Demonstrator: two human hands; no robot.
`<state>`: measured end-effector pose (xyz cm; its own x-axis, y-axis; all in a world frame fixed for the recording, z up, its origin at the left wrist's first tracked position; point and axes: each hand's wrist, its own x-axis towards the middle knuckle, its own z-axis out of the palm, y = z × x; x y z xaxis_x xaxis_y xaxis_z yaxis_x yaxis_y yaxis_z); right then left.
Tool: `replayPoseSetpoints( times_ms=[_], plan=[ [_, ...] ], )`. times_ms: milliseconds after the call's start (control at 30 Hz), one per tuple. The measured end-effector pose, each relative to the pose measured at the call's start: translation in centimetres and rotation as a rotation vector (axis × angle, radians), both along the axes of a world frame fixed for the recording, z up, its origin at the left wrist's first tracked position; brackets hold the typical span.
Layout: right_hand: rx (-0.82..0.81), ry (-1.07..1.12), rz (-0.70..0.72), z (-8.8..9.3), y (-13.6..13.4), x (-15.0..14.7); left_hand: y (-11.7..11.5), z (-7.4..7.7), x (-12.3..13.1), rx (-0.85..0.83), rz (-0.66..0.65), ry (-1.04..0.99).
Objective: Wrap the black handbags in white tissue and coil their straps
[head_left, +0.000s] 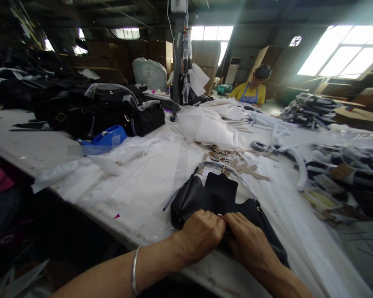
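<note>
A black leather handbag (pixel 217 196) lies on the white table (pixel 161 174) just in front of me, its flap and metal clasp pointing away. My left hand (pixel 200 234) is curled into a closed grip on the bag's near edge; a silver bangle sits on that wrist. My right hand (pixel 247 238) presses against it, fingers pinched together on the same edge. What the fingertips pinch between them is too small to make out. A plastic-wrapped strap runs from the bag's left side.
Several black bags (pixel 90 107) are piled at the back left, with a blue tape dispenser (pixel 104 138) beside them. White wrapping sheets (pixel 211 124) and paper tags (pixel 224 155) lie beyond the handbag. Wrapped straps and bags (pixel 329 165) crowd the right. A person in yellow (pixel 251 89) sits at the far end.
</note>
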<state>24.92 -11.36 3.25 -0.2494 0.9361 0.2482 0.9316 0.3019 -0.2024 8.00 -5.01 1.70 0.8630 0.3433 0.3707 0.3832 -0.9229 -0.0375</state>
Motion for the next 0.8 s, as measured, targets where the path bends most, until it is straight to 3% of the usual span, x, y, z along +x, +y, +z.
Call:
replayPoseSetpoints(
  times_ms=[200, 400, 567, 667, 800],
  plan=[
    [-0.010, 0.001, -0.005, 0.1, -0.1, -0.3, -0.2, 0.1, -0.9, 0.082, -0.034, -0.075],
    [0.024, 0.090, -0.032, -0.2, -0.4, -0.1, -1.7, 0.0, -2.5, 0.114, -0.311, -0.242],
    [0.070, 0.082, -0.030, -0.1, -0.5, 0.2, -2.1, 0.6, -3.9, 0.012, -0.311, -0.331],
    [0.057, 0.021, -0.018, -0.2, -0.6, 0.2, -2.2, 0.1, -4.9, -0.040, -0.335, -0.276],
    [0.072, -0.014, 0.002, -0.6, -0.8, 0.2, -2.1, -1.3, -5.7, -0.058, -0.186, -0.126]
  ],
)
